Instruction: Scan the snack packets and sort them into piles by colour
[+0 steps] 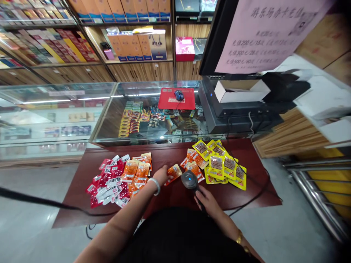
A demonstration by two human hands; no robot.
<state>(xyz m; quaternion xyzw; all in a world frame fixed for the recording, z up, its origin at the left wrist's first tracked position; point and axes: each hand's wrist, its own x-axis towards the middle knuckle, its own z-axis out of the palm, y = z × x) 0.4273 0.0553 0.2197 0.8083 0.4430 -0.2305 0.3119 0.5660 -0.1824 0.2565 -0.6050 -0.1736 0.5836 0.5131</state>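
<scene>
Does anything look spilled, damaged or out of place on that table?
No spill or damage stands out. The shiny red and white packets, on the left of the dark red table, look untidy: they overlap at mixed angles.

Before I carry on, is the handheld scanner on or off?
On, it seems: a blue light glows on the scanner in the right hand. Whether it's reading cannot be told.

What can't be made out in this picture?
Head view:
Print on the orange packet: too small, partly covered by the left hand.
Grip of the scanner: mostly wrapped by the right hand.
Bottom line of the pink notice: blurred.
Yellow packets: lower ones overlapped by upper ones.
</scene>
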